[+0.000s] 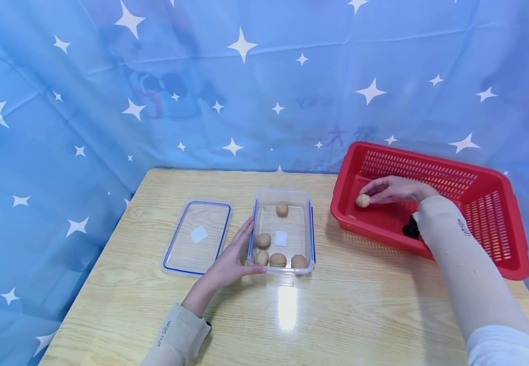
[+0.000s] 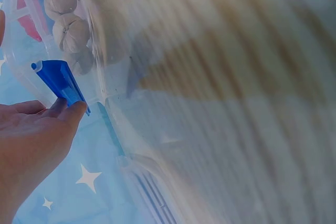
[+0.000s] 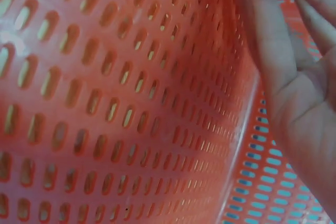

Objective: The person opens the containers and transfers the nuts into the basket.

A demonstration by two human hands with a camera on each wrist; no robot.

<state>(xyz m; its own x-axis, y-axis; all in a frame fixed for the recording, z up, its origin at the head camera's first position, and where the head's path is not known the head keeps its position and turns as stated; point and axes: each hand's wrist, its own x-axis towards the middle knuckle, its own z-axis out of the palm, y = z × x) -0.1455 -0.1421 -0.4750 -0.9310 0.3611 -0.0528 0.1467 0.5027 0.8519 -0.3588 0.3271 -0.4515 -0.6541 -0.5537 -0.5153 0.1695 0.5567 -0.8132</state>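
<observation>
A clear plastic container (image 1: 299, 203) with blue side clips stands uncovered on the table, several walnuts (image 1: 277, 260) inside it. Around its near left corner lies my left hand (image 1: 228, 264), fingers stretched along the left side and thumb along the front edge. The left wrist view shows that hand touching a blue clip (image 2: 62, 80). Over in the red basket (image 1: 429, 150), my right hand (image 1: 394, 189) pinches a walnut (image 1: 362, 200) between thumb and fingertips. The right wrist view has the right hand (image 3: 304, 87) beside the perforated basket wall, its fingertips cut off.
The container's clear lid (image 1: 196, 249) with a blue seal lies flat left of the container. A wooden table (image 1: 338, 315) carries everything. Behind it hangs a blue curtain (image 1: 269, 76) with white stars, close to the back of the basket.
</observation>
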